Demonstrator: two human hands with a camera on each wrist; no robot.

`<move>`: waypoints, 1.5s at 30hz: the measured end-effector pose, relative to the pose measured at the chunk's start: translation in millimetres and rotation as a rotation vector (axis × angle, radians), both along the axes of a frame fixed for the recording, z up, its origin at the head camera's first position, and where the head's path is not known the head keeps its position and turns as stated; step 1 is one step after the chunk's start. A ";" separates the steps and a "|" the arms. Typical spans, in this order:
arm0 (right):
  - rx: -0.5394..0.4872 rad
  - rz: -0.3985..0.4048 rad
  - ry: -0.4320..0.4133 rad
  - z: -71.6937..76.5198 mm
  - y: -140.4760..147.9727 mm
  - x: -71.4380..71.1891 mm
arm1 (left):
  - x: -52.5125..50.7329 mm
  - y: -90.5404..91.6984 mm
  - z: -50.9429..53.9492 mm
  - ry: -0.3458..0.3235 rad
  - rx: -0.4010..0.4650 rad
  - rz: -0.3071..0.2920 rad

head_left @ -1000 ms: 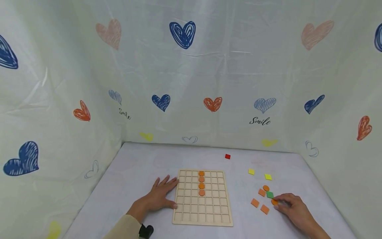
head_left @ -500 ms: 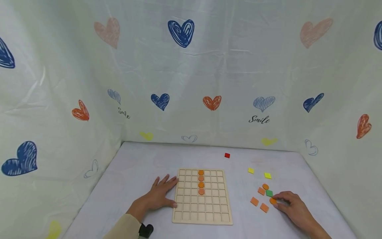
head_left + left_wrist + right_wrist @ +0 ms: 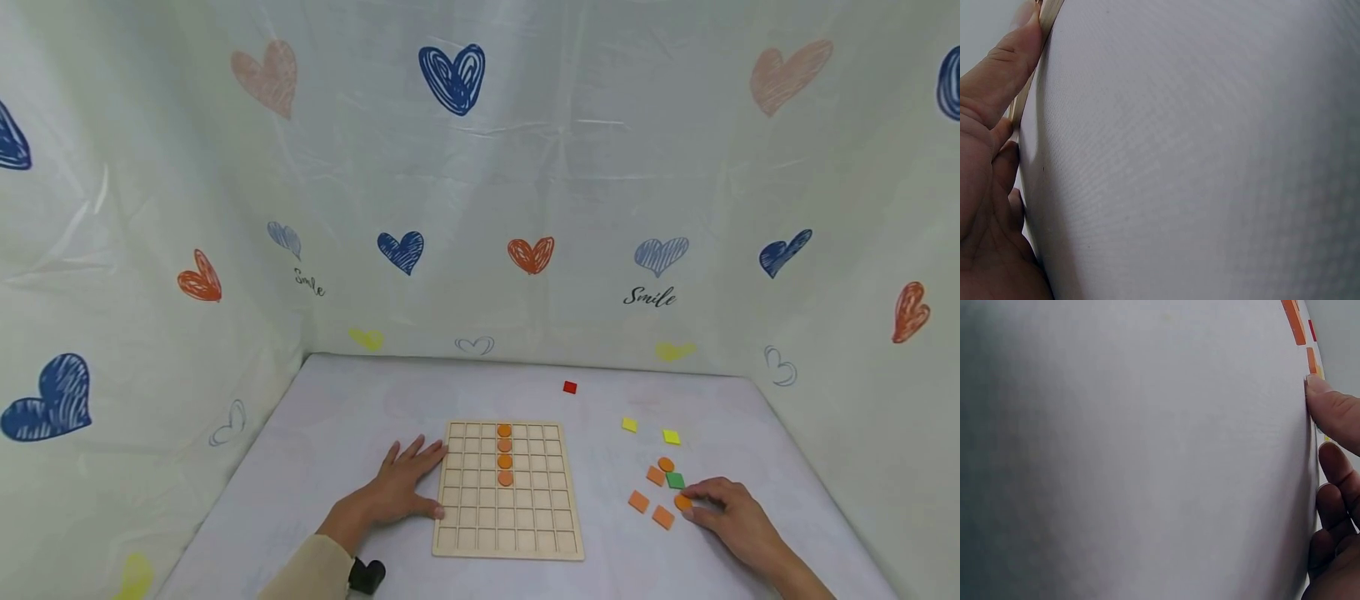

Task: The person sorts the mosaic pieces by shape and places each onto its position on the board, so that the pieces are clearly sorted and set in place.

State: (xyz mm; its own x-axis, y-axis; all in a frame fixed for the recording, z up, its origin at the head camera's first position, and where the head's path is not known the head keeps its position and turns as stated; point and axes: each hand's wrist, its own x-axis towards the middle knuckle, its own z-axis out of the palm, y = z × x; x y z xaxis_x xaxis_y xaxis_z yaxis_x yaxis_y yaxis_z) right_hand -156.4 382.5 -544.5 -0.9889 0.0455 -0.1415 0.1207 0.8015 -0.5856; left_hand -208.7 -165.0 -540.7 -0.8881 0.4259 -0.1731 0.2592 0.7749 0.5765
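Your right hand [image 3: 731, 521] is well to the right of a pale wooden square grid board [image 3: 506, 543]. Its thumb and forefinger pinch a flat, round, bright orange disc [image 3: 683, 502] by its edge. The disc is right at those fingertips, to the right of the board, at about the height of the board's middle rows; whether it is raised off the white table [image 3: 360, 392] cannot be told.

Your left hand [image 3: 390, 493] grips nothing: its fingers are spread and fairly straight, with the thumb and some fingertips touching the board's left edge.

Six orange discs show in all. Four round orange playing pieces [image 3: 505, 446] fill the top four cells of the board's middle column, one per cell; one is in your grasp; the last, a loose orange disc [image 3: 666, 465], lies to the right of the board.

Seven flat square tiles also lie off the board. Three are orange square tiles [image 3: 638, 502], to its right. One is a green square tile [image 3: 675, 481], also right of it, between the two loose discs. Two are yellow square tiles [image 3: 671, 437], right of the board's far end. One is a red square tile [image 3: 570, 387], beyond the board's far right corner.
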 end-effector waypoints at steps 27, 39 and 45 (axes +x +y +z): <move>-0.174 -0.105 0.150 10.3 -28.8 -1.9 | 0.4 0.1 2.0 -0.009 -0.003 0.001; -0.232 -0.066 0.244 10.9 -42.6 -4.2 | 0.3 0.4 -0.4 -0.012 0.003 -0.002; -0.192 -0.084 0.193 12.7 -49.0 -10.7 | 0.3 0.7 1.9 -0.014 -0.001 0.005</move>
State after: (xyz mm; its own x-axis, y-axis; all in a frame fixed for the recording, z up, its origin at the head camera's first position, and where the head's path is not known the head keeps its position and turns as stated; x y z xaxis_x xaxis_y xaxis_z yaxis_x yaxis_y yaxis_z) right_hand -167.1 333.5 -531.8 -0.9923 0.1192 0.0348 0.0539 0.6657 -0.7443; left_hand -208.4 -164.3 -538.9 -0.8879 0.4210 -0.1858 0.2472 0.7769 0.5790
